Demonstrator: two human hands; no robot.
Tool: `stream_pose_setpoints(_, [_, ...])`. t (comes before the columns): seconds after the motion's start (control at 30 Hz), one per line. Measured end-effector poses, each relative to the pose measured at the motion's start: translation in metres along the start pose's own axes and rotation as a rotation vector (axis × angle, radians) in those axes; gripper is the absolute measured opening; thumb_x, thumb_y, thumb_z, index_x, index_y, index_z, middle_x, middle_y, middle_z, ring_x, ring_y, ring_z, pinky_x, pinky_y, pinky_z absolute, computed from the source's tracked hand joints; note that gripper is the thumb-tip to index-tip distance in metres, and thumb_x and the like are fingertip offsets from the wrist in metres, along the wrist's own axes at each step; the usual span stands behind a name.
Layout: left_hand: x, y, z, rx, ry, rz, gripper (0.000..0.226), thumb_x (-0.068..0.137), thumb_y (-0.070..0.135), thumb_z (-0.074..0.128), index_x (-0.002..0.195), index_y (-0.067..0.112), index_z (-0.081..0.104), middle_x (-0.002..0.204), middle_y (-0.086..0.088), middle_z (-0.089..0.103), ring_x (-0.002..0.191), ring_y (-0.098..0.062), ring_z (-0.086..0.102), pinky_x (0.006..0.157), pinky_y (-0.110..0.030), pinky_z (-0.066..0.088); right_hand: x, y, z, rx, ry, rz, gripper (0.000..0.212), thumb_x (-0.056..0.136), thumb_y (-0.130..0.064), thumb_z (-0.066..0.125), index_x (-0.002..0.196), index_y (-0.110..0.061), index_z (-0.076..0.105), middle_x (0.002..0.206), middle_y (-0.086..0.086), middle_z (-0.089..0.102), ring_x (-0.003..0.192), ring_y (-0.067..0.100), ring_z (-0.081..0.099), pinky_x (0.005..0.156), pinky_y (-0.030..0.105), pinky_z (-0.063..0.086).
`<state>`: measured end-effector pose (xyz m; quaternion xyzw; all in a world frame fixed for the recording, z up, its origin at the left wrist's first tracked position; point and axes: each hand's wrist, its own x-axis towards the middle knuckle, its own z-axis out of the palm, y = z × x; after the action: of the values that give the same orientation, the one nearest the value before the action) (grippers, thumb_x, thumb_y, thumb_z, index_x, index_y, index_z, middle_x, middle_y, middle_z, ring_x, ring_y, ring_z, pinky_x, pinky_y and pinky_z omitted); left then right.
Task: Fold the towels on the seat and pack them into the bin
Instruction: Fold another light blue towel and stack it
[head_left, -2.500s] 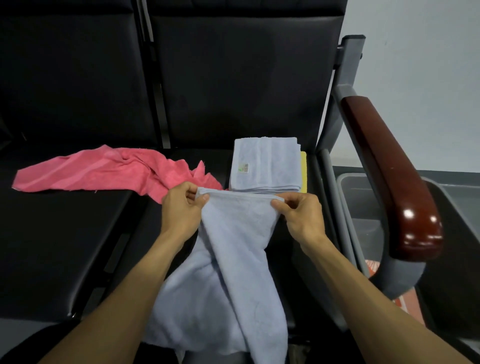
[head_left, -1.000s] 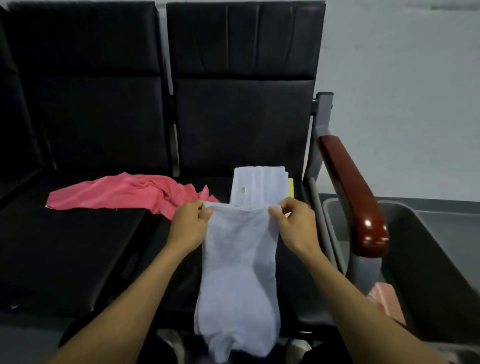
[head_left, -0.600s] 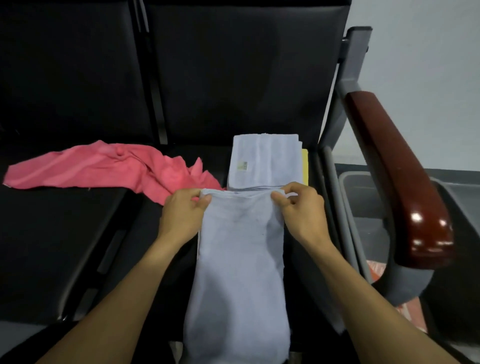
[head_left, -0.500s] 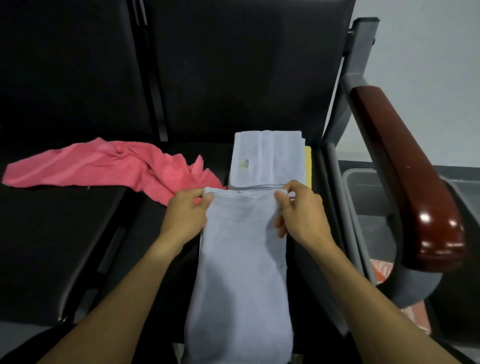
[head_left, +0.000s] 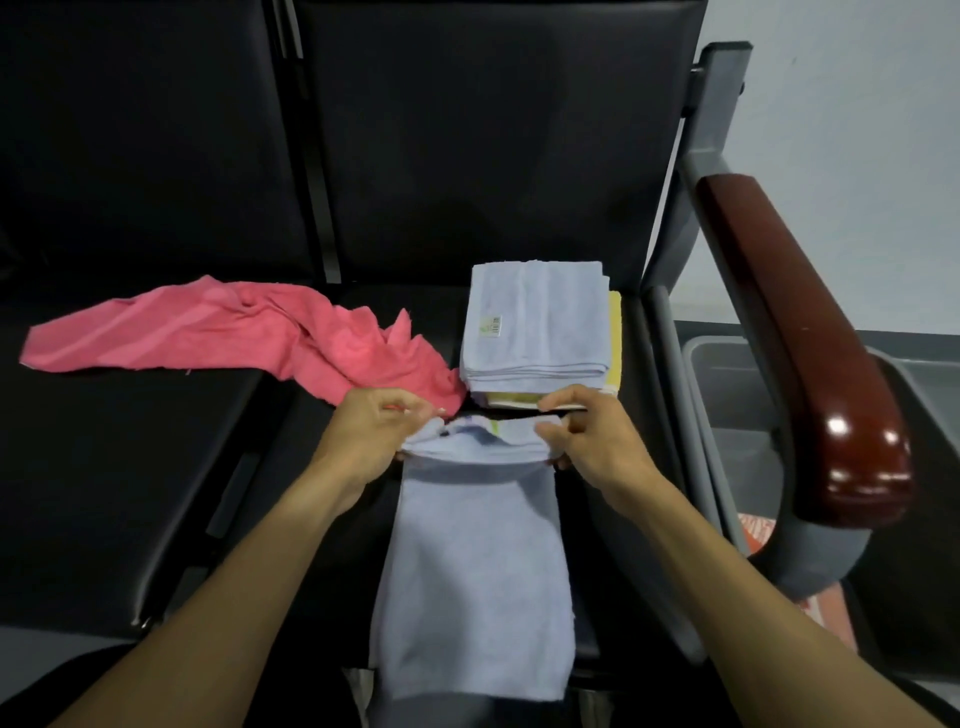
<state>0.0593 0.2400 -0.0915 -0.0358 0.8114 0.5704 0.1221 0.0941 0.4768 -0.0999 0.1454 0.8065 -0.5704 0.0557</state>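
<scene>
Both hands pinch the far end of a blue towel (head_left: 472, 561), the left hand (head_left: 376, 434) at its left corner and the right hand (head_left: 587, 439) at its right; the rest trails back over the seat (head_left: 156, 467) edge toward the person. Just beyond the right hand sits a folded stack (head_left: 537, 332), blue over yellow. Beyond the left hand a pink towel (head_left: 228, 332) lies unfolded. The bin (head_left: 727, 395), right of the right hand past the armrest, holds none of these yet, so packing remains. Since half a second ago, the far end has been doubled back into a small fold.
</scene>
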Motion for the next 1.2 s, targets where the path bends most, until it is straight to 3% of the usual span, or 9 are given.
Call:
stream_pose_setpoints(0.23, [-0.005,-0.025,-0.001,0.205,-0.412,-0.158,0.069,0.081,-0.018,0.053,0.129,0.032,0.058,0.118,-0.009,0.067,0.087,-0.022,0.070,0.057,-0.027,0.053,-0.002,0.005,0.006,-0.169,-0.384,0.320,0.034,0.092,0.006,0.059,0.123,-0.009,0.059,0.080,0.012,0.063,0.046,0.013,0.062,0.045,0.022,0.049])
stream_pose_setpoints(0.3, [-0.004,-0.027,0.002,0.200,-0.390,-0.178,0.058,0.084,-0.015,0.053,0.124,0.025,0.063,0.113,-0.012,0.070,0.079,-0.028,0.072,0.058,-0.032,0.056,-0.001,0.010,0.007,-0.166,-0.355,0.271,0.017,0.096,-0.005,0.061,0.111,-0.004,0.069,0.077,0.010,0.067,0.057,0.014,0.065,0.056,0.028,0.058])
stream_pose_setpoints(0.4, [0.005,-0.034,0.001,0.241,-0.211,-0.085,0.024,0.091,0.006,0.066,0.104,0.024,0.077,0.103,0.002,0.077,0.094,-0.014,0.073,0.089,-0.035,0.058,0.004,0.019,0.008,-0.192,-0.234,0.153,0.010,0.092,-0.014,0.070,0.090,-0.016,0.080,0.091,0.004,0.076,0.085,0.017,0.071,0.083,0.036,0.061])
stream_pose_setpoints(0.47, [0.005,-0.033,0.001,0.200,-0.135,-0.056,0.015,0.090,0.012,0.072,0.093,0.024,0.080,0.094,0.006,0.078,0.093,-0.013,0.073,0.092,-0.035,0.057,0.005,0.021,0.009,-0.197,-0.162,0.112,0.017,0.090,-0.009,0.071,0.087,-0.023,0.080,0.087,0.007,0.074,0.081,0.017,0.071,0.080,0.036,0.061])
stream_pose_setpoints(0.53, [0.005,-0.030,0.002,0.149,-0.102,-0.054,0.018,0.089,0.009,0.074,0.093,0.026,0.080,0.094,0.004,0.078,0.093,-0.015,0.073,0.087,-0.030,0.058,0.005,0.020,0.009,-0.181,-0.116,0.080,0.028,0.089,-0.001,0.067,0.093,-0.026,0.078,0.086,0.001,0.070,0.075,0.009,0.065,0.074,0.026,0.058])
stream_pose_setpoints(0.67, [0.004,-0.031,0.002,0.197,-0.221,-0.057,0.038,0.089,0.006,0.073,0.119,0.028,0.069,0.118,0.007,0.068,0.108,-0.009,0.064,0.097,-0.024,0.051,0.004,0.018,0.008,-0.147,-0.177,0.127,0.048,0.086,0.007,0.061,0.122,-0.024,0.068,0.126,-0.001,0.063,0.111,0.014,0.061,0.096,0.031,0.054])
stream_pose_setpoints(0.83, [0.001,-0.035,0.006,0.309,-0.308,-0.074,0.048,0.086,0.004,0.074,0.127,0.027,0.064,0.124,0.008,0.063,0.111,-0.006,0.061,0.101,-0.025,0.048,0.002,0.019,0.010,-0.201,-0.307,0.182,0.064,0.084,0.006,0.066,0.140,-0.022,0.053,0.127,0.005,0.056,0.102,0.021,0.065,0.083,0.036,0.061])
stream_pose_setpoints(1.03, [0.002,-0.036,0.006,0.302,-0.212,-0.079,0.029,0.088,0.012,0.073,0.112,0.027,0.073,0.122,0.010,0.067,0.107,-0.008,0.065,0.102,-0.032,0.051,0.004,0.019,0.008,-0.215,-0.173,0.096,0.016,0.091,-0.012,0.071,0.105,-0.021,0.076,0.106,0.005,0.071,0.091,0.019,0.069,0.085,0.034,0.060])
stream_pose_setpoints(1.2, [0.004,-0.032,0.006,0.280,-0.249,-0.070,0.050,0.081,-0.007,0.068,0.118,0.028,0.071,0.125,0.011,0.065,0.111,-0.009,0.064,0.102,-0.028,0.050,0.005,0.017,0.009,-0.170,-0.226,0.131,0.040,0.088,0.008,0.063,0.113,-0.021,0.072,0.119,0.007,0.065,0.097,0.020,0.067,0.077,0.034,0.062])
